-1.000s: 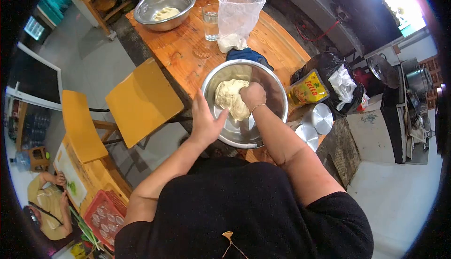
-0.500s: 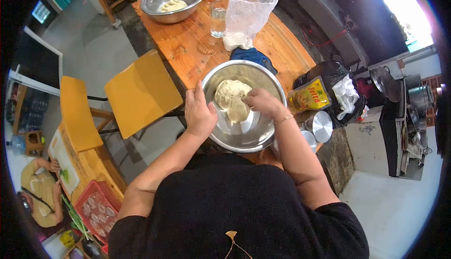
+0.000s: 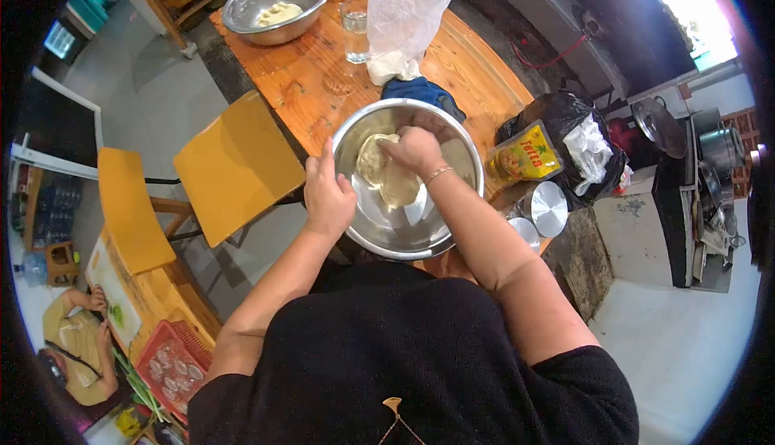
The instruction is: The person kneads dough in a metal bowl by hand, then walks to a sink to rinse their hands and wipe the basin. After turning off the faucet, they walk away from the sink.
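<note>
A shiny metal bowl (image 3: 468, 203) stands at the table's near edge, in front of my body. In it lies a lump of pale, soft dough (image 3: 395, 183), its lower part stretched toward me. My right hand (image 3: 416, 153) reaches into the bowl with curled fingers pressed into the dough's upper part; the fingertips are partly hidden. At the bowl's left rim is my left hand (image 3: 329, 203), its fingers long on the outside and its thumb over the rim.
Beyond the bowl are a dark blue cloth (image 3: 424, 96), a plastic bag (image 3: 410, 13), a glass of water (image 3: 355, 37) and another dough bowl (image 3: 278, 29). Right are a yellow pouch (image 3: 525, 154) and metal tins (image 3: 545, 207). A yellow chair (image 3: 238, 167) and a co-worker (image 3: 77, 340) are left.
My right hand has moved forward and left over the dough, which is now pulled into a longer shape. My left hand stays at the rim. The whole view has shifted slightly.
</note>
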A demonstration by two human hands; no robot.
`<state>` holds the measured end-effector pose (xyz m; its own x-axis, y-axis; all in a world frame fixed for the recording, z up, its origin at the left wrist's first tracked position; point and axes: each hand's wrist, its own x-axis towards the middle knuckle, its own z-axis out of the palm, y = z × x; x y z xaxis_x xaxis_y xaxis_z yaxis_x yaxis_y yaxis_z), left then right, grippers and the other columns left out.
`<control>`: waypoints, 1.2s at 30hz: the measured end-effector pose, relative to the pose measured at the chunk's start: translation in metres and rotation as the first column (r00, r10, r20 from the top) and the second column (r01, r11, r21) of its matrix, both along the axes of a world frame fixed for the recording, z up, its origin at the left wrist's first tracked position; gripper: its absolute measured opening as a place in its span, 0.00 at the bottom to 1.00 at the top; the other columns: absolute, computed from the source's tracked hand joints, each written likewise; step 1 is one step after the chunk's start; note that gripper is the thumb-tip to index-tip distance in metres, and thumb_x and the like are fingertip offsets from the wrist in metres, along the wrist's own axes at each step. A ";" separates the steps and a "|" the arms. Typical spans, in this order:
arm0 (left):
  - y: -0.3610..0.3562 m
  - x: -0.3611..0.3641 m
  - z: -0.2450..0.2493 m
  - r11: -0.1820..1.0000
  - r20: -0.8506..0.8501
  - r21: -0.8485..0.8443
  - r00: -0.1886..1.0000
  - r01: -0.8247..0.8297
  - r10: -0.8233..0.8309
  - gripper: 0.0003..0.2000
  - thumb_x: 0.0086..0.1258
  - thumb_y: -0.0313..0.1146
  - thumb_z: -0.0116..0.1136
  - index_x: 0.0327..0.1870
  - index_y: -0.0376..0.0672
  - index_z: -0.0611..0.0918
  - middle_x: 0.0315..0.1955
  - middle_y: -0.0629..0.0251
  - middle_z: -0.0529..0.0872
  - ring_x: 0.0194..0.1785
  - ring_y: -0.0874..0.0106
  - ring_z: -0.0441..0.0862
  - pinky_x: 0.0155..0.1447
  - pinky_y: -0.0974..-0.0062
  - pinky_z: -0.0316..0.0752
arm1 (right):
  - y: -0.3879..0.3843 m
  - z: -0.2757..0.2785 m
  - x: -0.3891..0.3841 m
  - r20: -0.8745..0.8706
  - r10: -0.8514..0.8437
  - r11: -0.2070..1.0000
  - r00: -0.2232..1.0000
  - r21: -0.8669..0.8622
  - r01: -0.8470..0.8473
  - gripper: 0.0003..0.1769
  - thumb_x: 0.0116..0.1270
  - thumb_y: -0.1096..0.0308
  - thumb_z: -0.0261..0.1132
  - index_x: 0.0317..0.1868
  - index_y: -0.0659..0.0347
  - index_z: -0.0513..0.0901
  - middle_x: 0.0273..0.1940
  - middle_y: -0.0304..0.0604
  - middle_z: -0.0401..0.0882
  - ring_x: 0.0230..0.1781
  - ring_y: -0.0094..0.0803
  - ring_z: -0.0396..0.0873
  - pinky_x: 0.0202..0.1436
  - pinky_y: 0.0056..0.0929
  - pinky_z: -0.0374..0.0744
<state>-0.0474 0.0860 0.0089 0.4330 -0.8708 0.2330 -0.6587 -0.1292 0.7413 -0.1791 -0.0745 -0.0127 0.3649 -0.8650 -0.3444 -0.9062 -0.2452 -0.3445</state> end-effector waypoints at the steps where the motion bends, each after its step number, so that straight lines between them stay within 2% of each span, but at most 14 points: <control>1: -0.001 0.001 0.001 1.000 0.020 0.002 1.000 -0.021 0.021 0.31 0.55 0.20 0.51 0.66 0.35 0.64 0.41 0.47 0.72 0.46 0.51 0.73 0.51 0.60 0.70 | 0.003 -0.002 0.001 0.036 0.004 1.000 0.999 -0.016 -0.003 0.35 0.54 0.38 0.63 0.42 0.66 0.84 0.46 0.59 0.81 0.48 0.49 0.80 0.53 0.42 0.77; 4: -0.005 0.004 -0.001 0.999 0.052 -0.002 0.997 -0.051 0.051 0.31 0.55 0.19 0.49 0.65 0.35 0.65 0.41 0.47 0.72 0.46 0.51 0.73 0.51 0.60 0.70 | 0.014 0.012 0.004 0.130 -0.020 0.995 0.991 0.096 0.008 0.34 0.54 0.38 0.63 0.40 0.66 0.85 0.43 0.59 0.82 0.46 0.49 0.81 0.51 0.41 0.77; 6: -0.006 0.006 -0.001 0.999 0.063 0.000 0.997 -0.053 0.053 0.30 0.55 0.19 0.49 0.65 0.35 0.66 0.41 0.47 0.72 0.46 0.51 0.72 0.52 0.60 0.70 | 0.034 0.034 0.007 0.083 0.014 0.998 0.996 0.052 -0.018 0.29 0.54 0.43 0.64 0.38 0.65 0.85 0.38 0.57 0.83 0.41 0.48 0.83 0.48 0.42 0.78; 9: -0.012 0.005 -0.001 0.999 0.069 0.018 0.997 -0.045 0.044 0.30 0.55 0.18 0.48 0.65 0.36 0.67 0.41 0.46 0.72 0.45 0.51 0.73 0.52 0.59 0.70 | 0.063 0.050 0.009 -0.058 0.295 0.954 0.954 -0.042 -0.298 0.15 0.55 0.58 0.61 0.32 0.62 0.85 0.34 0.54 0.84 0.35 0.47 0.84 0.43 0.42 0.79; 10: -0.015 0.005 -0.002 0.999 0.049 0.014 0.998 -0.040 0.040 0.30 0.55 0.18 0.48 0.65 0.37 0.67 0.41 0.46 0.72 0.45 0.50 0.73 0.51 0.59 0.70 | 0.075 0.052 0.006 -0.059 0.286 0.956 0.956 -0.040 -0.289 0.15 0.55 0.58 0.61 0.32 0.62 0.85 0.34 0.54 0.84 0.35 0.47 0.84 0.43 0.42 0.79; 12: -0.018 0.004 -0.001 0.999 0.027 0.008 0.999 -0.032 0.032 0.30 0.55 0.18 0.48 0.65 0.38 0.67 0.40 0.46 0.72 0.45 0.49 0.73 0.51 0.58 0.70 | 0.096 0.057 0.000 -0.130 0.494 0.865 0.860 -0.028 -0.501 0.18 0.57 0.55 0.59 0.31 0.62 0.85 0.34 0.57 0.83 0.39 0.50 0.82 0.46 0.43 0.78; 13: -0.019 0.003 0.001 0.999 0.011 0.009 0.999 -0.032 0.032 0.30 0.55 0.18 0.48 0.65 0.38 0.67 0.40 0.46 0.72 0.44 0.49 0.74 0.51 0.57 0.70 | 0.101 0.060 -0.003 -0.131 0.489 0.867 0.862 -0.028 -0.497 0.18 0.57 0.55 0.59 0.31 0.62 0.85 0.34 0.57 0.83 0.39 0.50 0.82 0.46 0.43 0.78; 15: -0.019 0.003 0.003 1.000 -0.007 0.011 1.000 -0.029 0.029 0.30 0.55 0.18 0.48 0.65 0.39 0.67 0.40 0.46 0.72 0.44 0.48 0.74 0.51 0.57 0.70 | 0.106 0.066 -0.010 -0.123 0.442 0.894 0.889 0.142 -0.425 0.16 0.56 0.58 0.57 0.28 0.63 0.85 0.33 0.56 0.83 0.38 0.50 0.82 0.46 0.43 0.78; 18: -0.019 0.006 0.001 1.000 -0.015 0.016 1.000 0.013 -0.013 0.31 0.55 0.18 0.48 0.65 0.39 0.67 0.40 0.46 0.72 0.44 0.49 0.74 0.51 0.57 0.70 | 0.098 0.057 -0.017 -0.194 0.428 0.887 0.883 0.279 -0.369 0.17 0.56 0.58 0.57 0.30 0.63 0.85 0.34 0.57 0.82 0.39 0.50 0.82 0.46 0.43 0.78; 22: -0.021 0.009 0.001 0.996 -0.019 0.008 0.996 0.085 -0.085 0.32 0.55 0.17 0.47 0.67 0.38 0.65 0.40 0.46 0.72 0.44 0.49 0.73 0.51 0.58 0.70 | 0.087 0.042 -0.012 -0.198 0.359 0.908 0.912 0.299 -0.292 0.16 0.55 0.59 0.58 0.33 0.64 0.85 0.35 0.57 0.82 0.40 0.49 0.82 0.47 0.42 0.78; 24: -0.021 0.012 0.001 0.994 -0.019 0.010 0.993 0.113 -0.113 0.32 0.55 0.17 0.47 0.67 0.37 0.64 0.41 0.46 0.72 0.45 0.49 0.73 0.51 0.58 0.69 | 0.081 0.037 -0.006 -0.143 0.281 0.943 0.949 0.223 -0.246 0.13 0.53 0.63 0.63 0.35 0.61 0.86 0.38 0.55 0.83 0.42 0.47 0.82 0.48 0.39 0.79; 25: -0.021 0.013 0.000 0.991 -0.032 -0.008 0.991 0.132 -0.132 0.32 0.55 0.17 0.47 0.67 0.36 0.64 0.41 0.46 0.72 0.45 0.49 0.73 0.51 0.59 0.69 | 0.079 0.037 -0.003 -0.139 0.275 0.945 0.951 0.221 -0.241 0.13 0.53 0.63 0.63 0.35 0.61 0.86 0.38 0.55 0.83 0.42 0.47 0.82 0.48 0.39 0.79; 27: -0.023 0.016 -0.001 0.984 -0.038 -0.038 0.984 0.172 -0.173 0.33 0.55 0.17 0.46 0.68 0.35 0.63 0.42 0.46 0.72 0.45 0.49 0.72 0.52 0.59 0.69 | 0.073 0.039 0.003 -0.092 0.118 0.972 0.989 0.214 -0.096 0.14 0.54 0.62 0.64 0.36 0.62 0.86 0.38 0.55 0.83 0.42 0.48 0.82 0.48 0.39 0.79; 36: -0.036 0.025 0.005 0.961 -0.021 0.032 0.962 0.273 -0.273 0.34 0.56 0.20 0.49 0.69 0.36 0.60 0.45 0.45 0.71 0.48 0.47 0.72 0.53 0.57 0.69 | 0.051 0.013 0.004 -0.031 -0.114 0.979 0.993 0.167 0.118 0.17 0.55 0.60 0.66 0.40 0.63 0.84 0.42 0.57 0.82 0.45 0.49 0.81 0.50 0.40 0.77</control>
<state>-0.0223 0.0499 0.0143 0.1813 -0.9637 0.1959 -0.6605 0.0283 0.7503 -0.1748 -0.0231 -0.0001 0.2566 -0.8303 -0.4947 -0.9325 -0.0782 -0.3525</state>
